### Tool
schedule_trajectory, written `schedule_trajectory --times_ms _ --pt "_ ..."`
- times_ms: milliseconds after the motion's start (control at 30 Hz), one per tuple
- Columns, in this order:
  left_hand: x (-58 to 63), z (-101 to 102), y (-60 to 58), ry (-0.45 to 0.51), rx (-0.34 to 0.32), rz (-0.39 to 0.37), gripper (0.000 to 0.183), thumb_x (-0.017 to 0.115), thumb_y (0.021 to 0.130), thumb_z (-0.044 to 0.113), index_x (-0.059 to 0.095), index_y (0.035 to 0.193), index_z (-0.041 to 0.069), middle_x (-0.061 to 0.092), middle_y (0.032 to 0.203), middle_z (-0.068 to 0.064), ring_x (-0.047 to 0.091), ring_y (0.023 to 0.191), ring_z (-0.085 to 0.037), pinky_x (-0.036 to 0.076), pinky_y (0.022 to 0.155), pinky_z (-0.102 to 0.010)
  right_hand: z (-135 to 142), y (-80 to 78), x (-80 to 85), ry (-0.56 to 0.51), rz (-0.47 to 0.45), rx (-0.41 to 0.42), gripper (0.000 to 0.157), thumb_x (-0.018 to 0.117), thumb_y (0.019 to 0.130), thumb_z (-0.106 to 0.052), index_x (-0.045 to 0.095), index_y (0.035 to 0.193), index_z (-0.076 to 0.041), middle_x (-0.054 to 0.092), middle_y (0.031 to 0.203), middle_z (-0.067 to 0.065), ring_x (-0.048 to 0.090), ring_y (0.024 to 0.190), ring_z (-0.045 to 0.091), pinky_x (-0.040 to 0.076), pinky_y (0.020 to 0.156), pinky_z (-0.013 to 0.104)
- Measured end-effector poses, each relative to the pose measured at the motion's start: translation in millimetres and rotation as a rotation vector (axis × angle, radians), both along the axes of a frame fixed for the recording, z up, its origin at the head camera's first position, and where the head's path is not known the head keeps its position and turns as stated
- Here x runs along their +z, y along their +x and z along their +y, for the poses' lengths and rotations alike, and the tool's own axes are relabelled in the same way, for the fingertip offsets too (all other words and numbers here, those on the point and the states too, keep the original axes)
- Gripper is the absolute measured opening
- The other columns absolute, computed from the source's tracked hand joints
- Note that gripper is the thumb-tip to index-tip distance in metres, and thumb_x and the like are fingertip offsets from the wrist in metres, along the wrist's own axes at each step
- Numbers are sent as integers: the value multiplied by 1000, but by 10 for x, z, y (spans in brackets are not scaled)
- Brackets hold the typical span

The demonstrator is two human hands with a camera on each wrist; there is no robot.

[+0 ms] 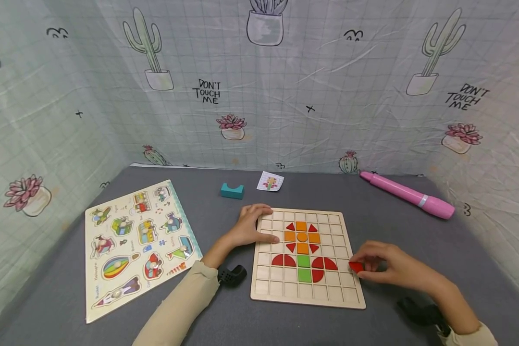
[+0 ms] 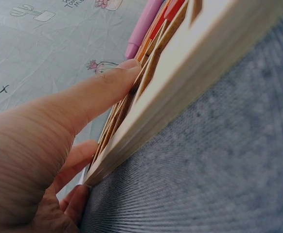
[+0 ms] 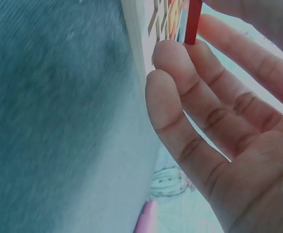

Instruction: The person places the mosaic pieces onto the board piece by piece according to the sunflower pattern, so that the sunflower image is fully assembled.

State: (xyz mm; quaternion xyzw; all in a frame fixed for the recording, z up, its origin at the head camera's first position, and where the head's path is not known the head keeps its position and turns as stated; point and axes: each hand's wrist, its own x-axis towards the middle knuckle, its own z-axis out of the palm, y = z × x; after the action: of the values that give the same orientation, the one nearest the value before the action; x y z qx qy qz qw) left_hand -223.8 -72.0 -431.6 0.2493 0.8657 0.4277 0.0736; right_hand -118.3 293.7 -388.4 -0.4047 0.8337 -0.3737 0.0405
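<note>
A square wooden grid board (image 1: 268, 288) lies on the dark table, bearing orange squares, an orange disc (image 1: 302, 237), small red triangles, red quarter-circle pieces (image 1: 317, 275) and two green squares (image 1: 304, 275). My left hand (image 1: 245, 228) rests at its far left corner, the straight thumb (image 2: 107, 87) touching the top of the grid and the other fingers spread along the edge. Just off the board's right edge, my right hand (image 1: 387, 263) pinches a flat red puzzle piece (image 1: 356, 267) between thumb and fingers. The fingers partly hide its outline; edge-on, the red piece (image 3: 193, 22) looks thin.
A wooden peg puzzle (image 1: 134, 240) with vehicle pictures lies at the left. Behind the board are a teal arched block (image 1: 232, 191) and a small picture card (image 1: 270, 181) showing a flower pattern. A pink pen-shaped tube (image 1: 406, 194) lies back right, before the patterned cloth (image 1: 285, 96).
</note>
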Motion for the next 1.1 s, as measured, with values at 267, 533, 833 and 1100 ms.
schedule_trajectory --times_ms 267,533,833,1100 --pt "-42 -17 -26 -7 16 10 73 87 71 27 56 133 4 43 145 -11 23 132 -34 27 106 -53 -242 -115 57 39 2 24 24 75 86 -9 68 109 -8 61 95 1 55 74 5 51 62 25" --pt "-34 3 -10 0 19 2 73 87 71 27 56 133 5 42 145 -10 23 132 -34 27 106 -52 -540 -175 37 61 -7 86 18 72 89 -12 69 107 -8 62 95 1 54 75 11 50 64 25" --pt "-38 8 -20 -1 10 9 72 87 71 27 57 132 4 43 145 -10 23 132 -33 26 106 -51 -876 -189 21 135 -107 95 17 71 91 -18 70 106 -11 57 91 -3 51 74 7 47 63 22" --pt "-25 12 -14 -14 19 4 72 87 71 29 57 132 6 44 144 -9 25 131 -32 28 105 -51 -1070 -162 -48 168 -104 97 13 71 90 -19 71 101 -13 57 91 -6 50 69 2 46 63 18"
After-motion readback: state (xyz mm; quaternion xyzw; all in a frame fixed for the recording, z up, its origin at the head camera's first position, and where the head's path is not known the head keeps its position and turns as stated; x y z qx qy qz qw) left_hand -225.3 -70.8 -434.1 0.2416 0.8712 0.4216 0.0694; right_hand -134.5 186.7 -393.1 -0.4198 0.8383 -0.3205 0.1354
